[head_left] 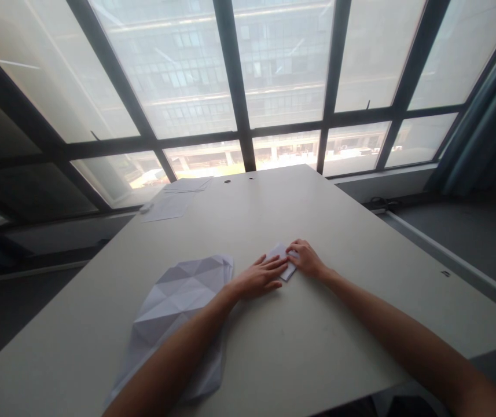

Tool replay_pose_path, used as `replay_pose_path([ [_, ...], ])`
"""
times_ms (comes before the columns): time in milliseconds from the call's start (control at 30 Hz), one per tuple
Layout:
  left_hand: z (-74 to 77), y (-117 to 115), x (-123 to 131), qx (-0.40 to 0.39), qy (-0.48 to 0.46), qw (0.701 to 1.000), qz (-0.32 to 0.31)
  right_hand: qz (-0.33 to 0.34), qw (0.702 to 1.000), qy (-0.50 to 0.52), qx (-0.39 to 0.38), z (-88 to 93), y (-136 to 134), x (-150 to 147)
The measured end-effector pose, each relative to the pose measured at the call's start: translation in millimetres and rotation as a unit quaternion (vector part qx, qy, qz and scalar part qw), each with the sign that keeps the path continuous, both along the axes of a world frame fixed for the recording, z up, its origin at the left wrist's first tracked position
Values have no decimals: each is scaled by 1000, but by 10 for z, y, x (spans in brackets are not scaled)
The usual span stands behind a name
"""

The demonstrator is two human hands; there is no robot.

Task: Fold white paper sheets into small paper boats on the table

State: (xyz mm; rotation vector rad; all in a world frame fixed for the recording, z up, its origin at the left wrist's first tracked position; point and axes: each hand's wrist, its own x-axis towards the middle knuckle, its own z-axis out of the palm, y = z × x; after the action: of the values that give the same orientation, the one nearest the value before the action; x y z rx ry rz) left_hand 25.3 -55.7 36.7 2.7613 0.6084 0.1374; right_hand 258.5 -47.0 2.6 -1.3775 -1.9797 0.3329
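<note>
A small folded piece of white paper lies on the white table, near its middle. My left hand rests flat on the paper's near left part, fingers stretched out together. My right hand presses the paper's right side with its fingers curled down onto it. Both hands hide much of the paper.
A stack of creased white sheets lies on the table to the left, partly under my left forearm. More white sheets sit at the far left corner. Large windows stand beyond the far edge. The floor drops away on the right.
</note>
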Motion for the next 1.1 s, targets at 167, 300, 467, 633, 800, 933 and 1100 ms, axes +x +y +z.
replay_pose_path([
  [167,-45,8,-8,17,-3,1000,17,2,1000,4,3,-4,0,1],
  [300,-26,14,-22,11,0,1000,-5,-1,1000,10,5,-24,7,1],
  [467,-2,16,-23,0,12,1000,-9,3,1000,16,11,-38,17,7],
  [633,-12,0,-4,9,4,1000,2,0,1000,12,2,-31,14,12],
  [800,-14,-10,7,9,-4,1000,9,3,1000,16,1,-16,10,16],
  [933,-23,-9,4,10,-18,1000,15,3,1000,12,2,-5,2,18],
  [1100,-40,0,-5,16,-16,1000,17,9,1000,14,11,-17,4,19],
])
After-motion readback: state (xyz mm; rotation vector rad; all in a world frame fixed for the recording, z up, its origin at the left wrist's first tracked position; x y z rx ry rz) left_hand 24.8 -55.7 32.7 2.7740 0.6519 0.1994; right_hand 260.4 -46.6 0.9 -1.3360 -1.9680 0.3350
